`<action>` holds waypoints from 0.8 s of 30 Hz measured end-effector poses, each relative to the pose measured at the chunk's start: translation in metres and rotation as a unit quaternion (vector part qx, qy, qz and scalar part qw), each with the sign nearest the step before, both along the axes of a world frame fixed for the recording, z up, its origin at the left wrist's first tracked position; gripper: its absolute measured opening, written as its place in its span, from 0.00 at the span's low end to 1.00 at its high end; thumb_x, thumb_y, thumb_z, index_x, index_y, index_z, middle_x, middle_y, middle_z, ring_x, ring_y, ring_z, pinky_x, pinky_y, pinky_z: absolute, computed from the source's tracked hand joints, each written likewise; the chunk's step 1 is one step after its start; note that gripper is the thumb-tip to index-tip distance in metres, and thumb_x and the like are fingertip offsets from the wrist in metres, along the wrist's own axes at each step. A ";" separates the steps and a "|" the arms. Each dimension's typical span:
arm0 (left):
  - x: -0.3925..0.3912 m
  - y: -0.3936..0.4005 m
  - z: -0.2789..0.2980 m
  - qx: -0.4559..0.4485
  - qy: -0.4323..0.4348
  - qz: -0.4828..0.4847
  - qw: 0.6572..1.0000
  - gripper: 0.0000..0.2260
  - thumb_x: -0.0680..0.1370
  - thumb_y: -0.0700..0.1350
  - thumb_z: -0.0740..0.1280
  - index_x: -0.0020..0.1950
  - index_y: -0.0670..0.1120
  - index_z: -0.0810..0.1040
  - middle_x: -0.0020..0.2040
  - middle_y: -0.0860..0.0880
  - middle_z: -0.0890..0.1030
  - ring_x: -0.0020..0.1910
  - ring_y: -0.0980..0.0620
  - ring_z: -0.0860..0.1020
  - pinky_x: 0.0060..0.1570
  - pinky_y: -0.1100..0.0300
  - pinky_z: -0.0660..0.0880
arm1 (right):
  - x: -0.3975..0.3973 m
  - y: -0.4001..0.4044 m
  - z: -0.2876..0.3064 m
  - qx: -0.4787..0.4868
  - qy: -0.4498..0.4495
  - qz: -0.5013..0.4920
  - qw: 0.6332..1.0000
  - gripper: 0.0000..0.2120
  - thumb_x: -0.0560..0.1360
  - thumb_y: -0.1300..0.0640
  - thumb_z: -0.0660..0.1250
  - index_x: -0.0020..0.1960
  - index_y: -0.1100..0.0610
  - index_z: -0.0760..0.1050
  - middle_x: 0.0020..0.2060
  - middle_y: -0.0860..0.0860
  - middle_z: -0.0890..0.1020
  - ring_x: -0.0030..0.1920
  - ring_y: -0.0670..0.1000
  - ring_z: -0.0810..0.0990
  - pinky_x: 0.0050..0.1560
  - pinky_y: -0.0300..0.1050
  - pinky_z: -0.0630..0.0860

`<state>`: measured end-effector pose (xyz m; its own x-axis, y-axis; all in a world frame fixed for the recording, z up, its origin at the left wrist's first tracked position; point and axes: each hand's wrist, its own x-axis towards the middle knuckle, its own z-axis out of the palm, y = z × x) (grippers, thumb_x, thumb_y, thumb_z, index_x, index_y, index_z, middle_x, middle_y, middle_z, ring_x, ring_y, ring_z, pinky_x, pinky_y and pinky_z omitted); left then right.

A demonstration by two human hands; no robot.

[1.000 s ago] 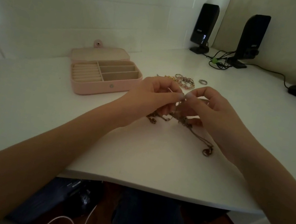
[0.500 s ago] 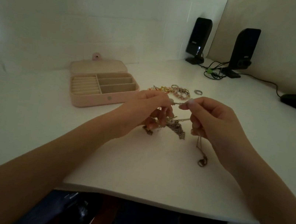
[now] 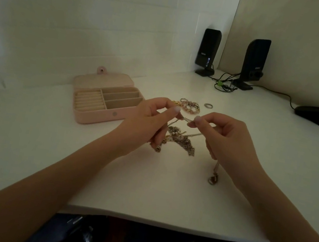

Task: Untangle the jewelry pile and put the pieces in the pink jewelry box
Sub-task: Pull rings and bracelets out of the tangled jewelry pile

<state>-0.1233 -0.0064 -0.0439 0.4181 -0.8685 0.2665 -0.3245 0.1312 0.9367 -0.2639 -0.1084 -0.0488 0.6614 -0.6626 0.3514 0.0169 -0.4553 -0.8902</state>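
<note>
My left hand [image 3: 149, 123] and my right hand [image 3: 224, 139] each pinch a thin chain [image 3: 186, 119] stretched between their fingertips, a little above the white desk. Below them lies a tangled pile of chains [image 3: 180, 140]. A pendant [image 3: 213, 179] on a chain lies on the desk by my right wrist. Behind the hands lies a second cluster of pink bead bracelets and rings [image 3: 190, 106], and a single ring [image 3: 208, 105] sits to its right. The pink jewelry box [image 3: 103, 101] stands open to the left; its compartments hold nothing.
Two black speakers [image 3: 207, 51] [image 3: 255, 60] with tangled cables [image 3: 223, 85] stand at the back. A black computer mouse [image 3: 318, 116] lies at the far right. The white desk's front edge [image 3: 159, 222] curves just in front of me.
My hands have drawn slightly apart, so a short stretch of chain now shows between the fingertips. The view has tilted up a little.
</note>
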 end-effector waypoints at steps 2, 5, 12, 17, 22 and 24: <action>0.001 0.000 0.000 -0.006 -0.008 0.003 1.000 0.10 0.81 0.45 0.60 0.43 0.45 0.76 0.17 0.50 0.68 0.16 0.55 0.64 0.20 0.69 0.65 | -0.001 0.001 -0.001 -0.019 0.016 0.010 1.000 0.10 0.77 0.53 0.66 0.41 0.54 0.82 0.17 0.51 0.70 0.18 0.46 0.66 0.25 0.32 0.66; 0.001 0.000 -0.001 -0.008 -0.015 -0.001 1.000 0.10 0.80 0.46 0.60 0.43 0.43 0.75 0.17 0.50 0.67 0.16 0.54 0.63 0.20 0.68 0.64 | -0.001 0.002 -0.002 -0.043 0.035 0.020 0.998 0.09 0.76 0.52 0.67 0.40 0.55 0.81 0.20 0.51 0.76 0.20 0.45 0.73 0.26 0.31 0.69; -0.001 0.000 0.000 0.005 -0.036 0.004 0.999 0.11 0.80 0.48 0.62 0.39 0.45 0.75 0.17 0.51 0.68 0.15 0.56 0.63 0.19 0.69 0.62 | 0.002 0.000 -0.010 -0.192 0.043 -0.046 0.979 0.04 0.73 0.53 0.69 0.41 0.44 0.79 0.36 0.40 0.81 0.40 0.41 0.78 0.42 0.28 0.69; -0.003 -0.001 -0.002 0.012 -0.048 0.014 0.999 0.11 0.79 0.47 0.63 0.38 0.46 0.74 0.17 0.51 0.69 0.15 0.56 0.63 0.19 0.69 0.63 | 0.001 0.003 -0.008 -0.189 0.015 -0.038 0.981 0.06 0.72 0.57 0.71 0.40 0.46 0.80 0.35 0.39 0.82 0.40 0.42 0.78 0.43 0.25 0.68; -0.003 -0.002 -0.004 0.021 -0.048 0.020 0.998 0.11 0.79 0.46 0.63 0.37 0.45 0.73 0.17 0.50 0.70 0.14 0.56 0.64 0.18 0.68 0.63 | 0.002 0.004 -0.008 -0.186 0.020 -0.040 0.982 0.02 0.71 0.51 0.71 0.40 0.45 0.81 0.34 0.38 0.82 0.39 0.41 0.78 0.43 0.26 0.69; -0.004 -0.002 -0.005 0.025 -0.051 0.021 0.998 0.12 0.79 0.46 0.63 0.36 0.45 0.72 0.17 0.50 0.70 0.14 0.56 0.64 0.19 0.68 0.64 | 0.002 0.004 -0.009 -0.187 0.028 -0.050 0.981 0.02 0.69 0.48 0.69 0.39 0.45 0.80 0.33 0.37 0.81 0.39 0.41 0.78 0.43 0.27 0.68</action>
